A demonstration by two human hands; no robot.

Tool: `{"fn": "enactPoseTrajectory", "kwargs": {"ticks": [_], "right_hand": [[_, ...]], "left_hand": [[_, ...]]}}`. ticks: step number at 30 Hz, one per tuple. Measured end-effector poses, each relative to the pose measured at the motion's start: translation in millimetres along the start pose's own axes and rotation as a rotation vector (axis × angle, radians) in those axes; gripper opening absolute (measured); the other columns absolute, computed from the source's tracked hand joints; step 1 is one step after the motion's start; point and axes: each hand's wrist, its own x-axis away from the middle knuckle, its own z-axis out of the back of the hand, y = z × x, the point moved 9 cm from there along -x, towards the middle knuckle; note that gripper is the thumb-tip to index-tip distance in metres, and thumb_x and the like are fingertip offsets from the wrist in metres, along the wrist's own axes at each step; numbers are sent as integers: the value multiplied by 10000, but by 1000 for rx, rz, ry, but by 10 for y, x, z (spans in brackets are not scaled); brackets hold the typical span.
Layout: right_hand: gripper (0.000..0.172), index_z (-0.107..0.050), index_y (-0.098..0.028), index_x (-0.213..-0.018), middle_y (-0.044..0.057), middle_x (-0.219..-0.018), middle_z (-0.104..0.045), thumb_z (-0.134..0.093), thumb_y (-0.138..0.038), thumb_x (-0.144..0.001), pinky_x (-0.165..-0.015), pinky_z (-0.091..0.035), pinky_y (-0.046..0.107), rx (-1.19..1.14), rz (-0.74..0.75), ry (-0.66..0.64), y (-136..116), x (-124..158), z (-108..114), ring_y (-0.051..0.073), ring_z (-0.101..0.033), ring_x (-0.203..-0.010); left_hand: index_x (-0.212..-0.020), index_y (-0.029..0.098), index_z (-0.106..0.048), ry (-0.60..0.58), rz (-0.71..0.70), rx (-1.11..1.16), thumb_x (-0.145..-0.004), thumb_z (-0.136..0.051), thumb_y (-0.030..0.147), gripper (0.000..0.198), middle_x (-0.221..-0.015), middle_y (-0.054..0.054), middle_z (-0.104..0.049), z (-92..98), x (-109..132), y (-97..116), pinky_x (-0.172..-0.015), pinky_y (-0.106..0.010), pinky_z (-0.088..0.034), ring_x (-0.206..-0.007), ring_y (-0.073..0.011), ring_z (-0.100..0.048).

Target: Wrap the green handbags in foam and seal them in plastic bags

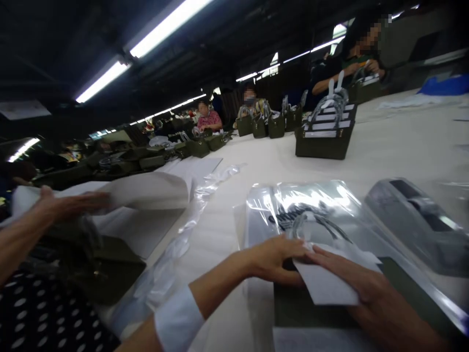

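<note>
A dark olive handbag [311,305] lies in front of me on a clear plastic bag [304,193] with dark print. Its handles [330,225] are wrapped in clear film and stick out past my hands. My left hand [280,259] grips the top edge of the handbag, thumb below and fingers above. My right hand [351,274] meets it from the right, its fingers along a white paper piece [328,283] that it presses against the handbag. The right thumb is hidden. Another white sheet [311,340] shows at the handbag's near side.
A co-worker's arm [54,210] at left moves over white sheets [146,193] and an olive bag [110,269]. Crumpled film [183,239] lies between us. A grey tape-dispenser-like device [417,220] sits at right. Farther back stand olive handbags [324,144] and several people.
</note>
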Motion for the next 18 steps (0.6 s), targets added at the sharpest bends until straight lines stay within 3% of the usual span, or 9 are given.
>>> {"fn": "enactPoseTrajectory", "kwargs": {"ticks": [2, 4, 8, 11, 14, 16, 18], "right_hand": [[499, -489, -287, -1235, -2, -1214, -531, -440, -156, -756, -945, -451, 384, 5, -6, -109, -96, 2, -55, 216, -478, -1137], [443, -549, -219, -1177, 30, -1193, -548, -428, -144, -758, -964, -423, 408, 17, -32, -144, -148, -24, -65, 222, -471, -1145], [413, -553, -188, -1166, 36, -1199, -542, -412, -150, -780, -983, -395, 411, -1, -52, -146, -230, -66, -52, 207, -465, -1153], [401, -535, -179, -1183, 38, -1223, -522, -397, -168, -807, -996, -376, 410, -9, -34, -162, -283, -68, -67, 199, -449, -1169], [412, -486, -164, -1231, 48, -1255, -495, -369, -193, -837, -1009, -359, 407, -8, 1, -178, -325, -53, -76, 193, -429, -1186], [445, -421, -165, -1286, 55, -1285, -465, -367, -208, -846, -1022, -339, 414, 2, 40, -183, -360, -34, -70, 194, -406, -1204], [484, -348, -171, -1332, 67, -1318, -425, -368, -207, -850, -1031, -318, 432, 25, 108, -187, -422, -5, -63, 200, -377, -1225]], "left_hand": [[-1139, 188, -507, 221, 119, 100, -782, -569, 257, 369, -1263, -69, -490, 187, 331, -10, -1020, -312, -304, -1177, -183, -435], [-1098, 194, -530, 382, 250, 132, -815, -527, 286, 298, -1249, -74, -492, 195, 716, -8, -1007, -325, -327, -1176, -182, -430], [-969, 192, -563, 446, 406, 103, -731, -632, 312, 275, -1321, -85, -405, -228, 1214, 196, -1024, -386, -312, -1235, -237, -347], [-812, 181, -555, 544, 391, 85, -777, -570, 227, 60, -1302, -86, -432, -395, 1247, 423, -1019, -381, -320, -1236, -226, -349], [-768, 184, -564, 583, 238, 41, -785, -558, 214, 35, -1280, -77, -460, -372, 1048, 599, -1034, -403, -292, -1248, -233, -330], [-751, 181, -573, 585, 243, 66, -762, -590, 221, 44, -1327, -78, -407, -340, 935, 496, -1040, -422, -273, -1267, -250, -297], [-744, 173, -573, 585, 332, 169, -747, -608, 229, 66, -1389, -90, -315, -353, 891, 256, -1032, -427, -281, -1282, -260, -272]]}}
